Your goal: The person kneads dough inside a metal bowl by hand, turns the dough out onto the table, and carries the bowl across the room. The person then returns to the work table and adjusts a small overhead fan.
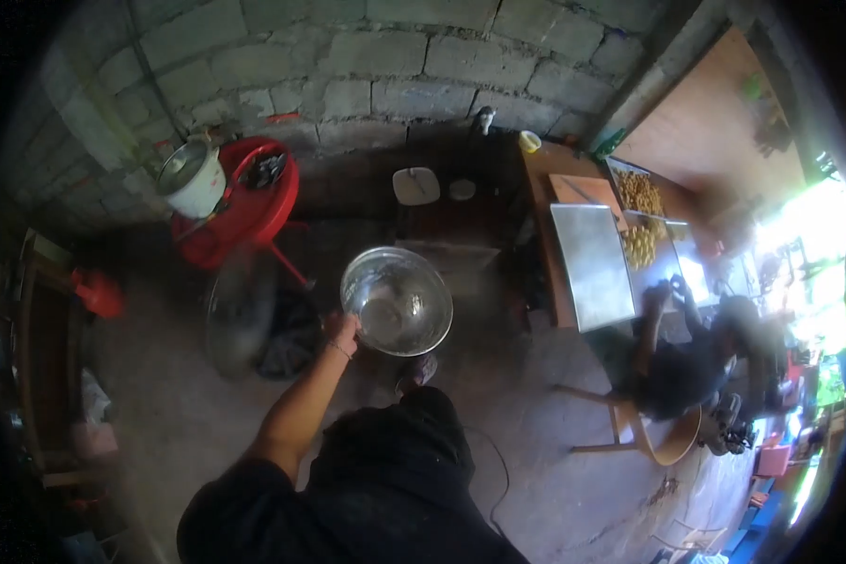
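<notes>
My left hand grips the rim of a large shiny metal mixing bowl at its lower left side. The bowl hangs above the floor in front of my body, its opening tipped up toward me. Inside, it looks bare apart from bright reflections and a few marks. A bracelet circles my left wrist. My right hand does not show anywhere in the picture.
A red round table carries a white pot. Dark round shapes sit on the floor at left. On the right, a wooden table holds a metal tray and small yellowish pieces. A person sits there on a chair.
</notes>
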Tool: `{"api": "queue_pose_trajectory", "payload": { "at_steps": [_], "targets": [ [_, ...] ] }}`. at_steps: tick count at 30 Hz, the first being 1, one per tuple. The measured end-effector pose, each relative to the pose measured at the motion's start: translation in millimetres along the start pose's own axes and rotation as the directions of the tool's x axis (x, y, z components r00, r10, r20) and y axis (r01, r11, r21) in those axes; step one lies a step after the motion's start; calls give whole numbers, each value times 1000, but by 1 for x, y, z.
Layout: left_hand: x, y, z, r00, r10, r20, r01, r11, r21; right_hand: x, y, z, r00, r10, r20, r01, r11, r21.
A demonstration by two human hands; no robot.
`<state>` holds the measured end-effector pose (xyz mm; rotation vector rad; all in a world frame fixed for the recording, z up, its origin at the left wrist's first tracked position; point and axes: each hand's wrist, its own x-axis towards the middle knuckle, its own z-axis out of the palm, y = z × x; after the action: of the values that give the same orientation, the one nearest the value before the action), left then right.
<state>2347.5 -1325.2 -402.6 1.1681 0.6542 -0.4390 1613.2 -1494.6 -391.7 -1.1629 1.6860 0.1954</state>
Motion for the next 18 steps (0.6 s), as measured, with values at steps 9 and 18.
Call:
{"api": "queue_pose_trajectory", "payload": {
  "at_steps": [9,18],
  "targets": [
    [171,-69,185,983,-122,-139,158,944,291,44,-182,-67,956,-223,-189,235,971,42],
    [326,-103,376,959,-269,-92,280,834,476,-64,-260,57,852,421,-312,-342,898,278]
  ]
}}
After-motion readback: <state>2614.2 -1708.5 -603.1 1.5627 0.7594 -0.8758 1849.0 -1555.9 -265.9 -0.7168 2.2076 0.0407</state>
